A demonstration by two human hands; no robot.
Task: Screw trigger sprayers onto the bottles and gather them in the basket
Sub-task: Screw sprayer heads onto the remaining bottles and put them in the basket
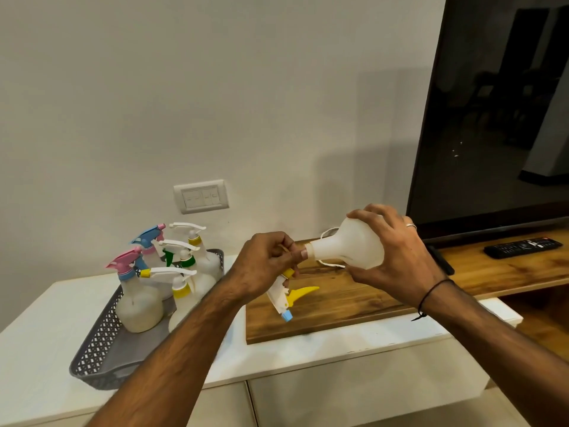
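Left hand (267, 262) grip clamped on trigger sprayer (288, 295), white body with yellow lever and blue nozzle pointing down, held at neck of bottle (348, 245); right hand (391, 245) grip wrapped round base of same white bottle, held sideways in the air above wooden board (338, 306) on white surface (40, 349). Further left on surface: grey basket (101, 346) holding five capped bottles, upright and crowded together. Beyond: remote (522, 247) on wooden shelf, wall switch plate (201, 196), dark screen (498, 118) at right.
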